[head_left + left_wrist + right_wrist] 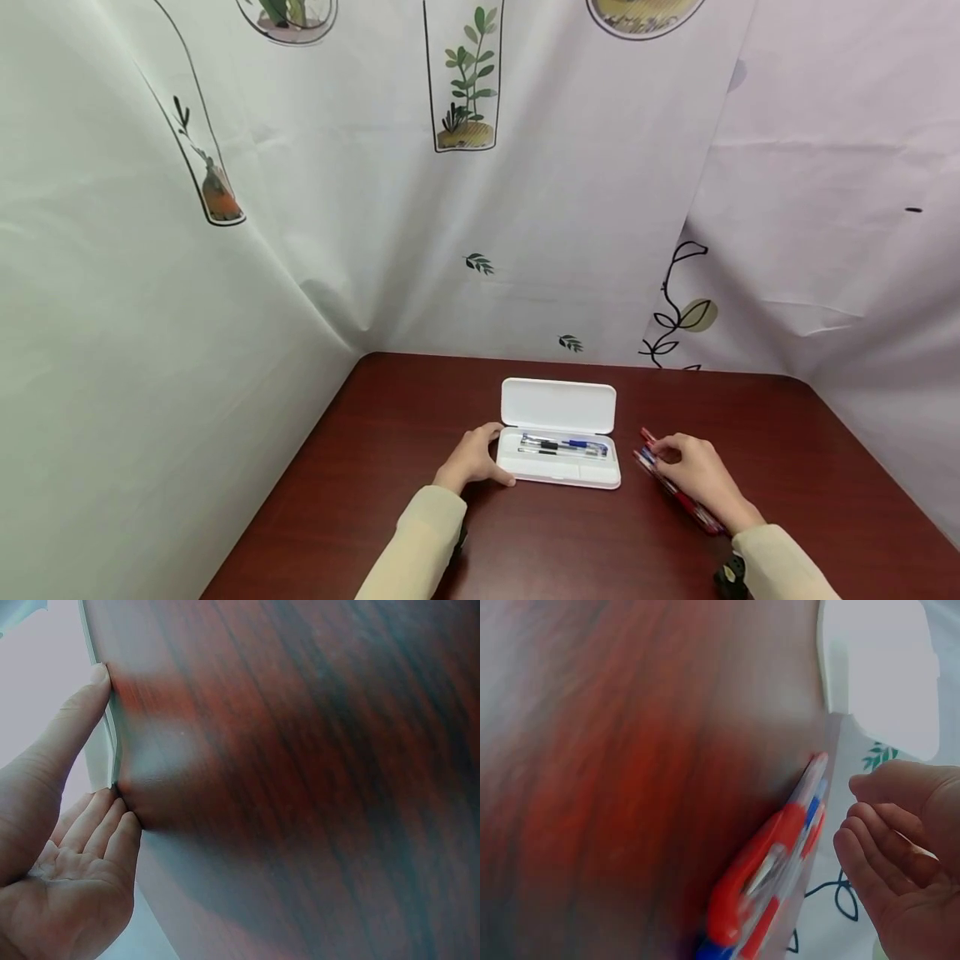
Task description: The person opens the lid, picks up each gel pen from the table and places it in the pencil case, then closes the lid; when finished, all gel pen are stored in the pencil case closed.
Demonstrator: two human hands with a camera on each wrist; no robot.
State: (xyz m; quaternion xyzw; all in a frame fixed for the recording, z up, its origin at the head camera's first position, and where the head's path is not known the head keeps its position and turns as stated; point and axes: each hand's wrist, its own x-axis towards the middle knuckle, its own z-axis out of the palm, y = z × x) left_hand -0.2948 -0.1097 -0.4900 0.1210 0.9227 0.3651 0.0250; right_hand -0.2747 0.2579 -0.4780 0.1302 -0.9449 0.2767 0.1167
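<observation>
An opened white pencil case point(534, 469) lies with its lid raised at the back; several blue and black pens point(551, 447) rest inside. My left hand point(471, 458) grips the case's left end, thumb at the front corner and fingers at the back one. The left wrist view has this hand point(71, 840) against the case's edge. Over a bunch of red and blue pens point(692, 502) right of the case is my right hand point(701, 475), thumb and fingers bent. In the right wrist view this hand point(900, 847) holds nothing, beside the red and blue pens point(761, 877).
The case and loose pens lie on a dark red-brown wooden table point(585, 542). A pale cloth point(585, 208) printed with plants and jars hangs behind the table and along its sides. Dark bands are partly visible at both wrists.
</observation>
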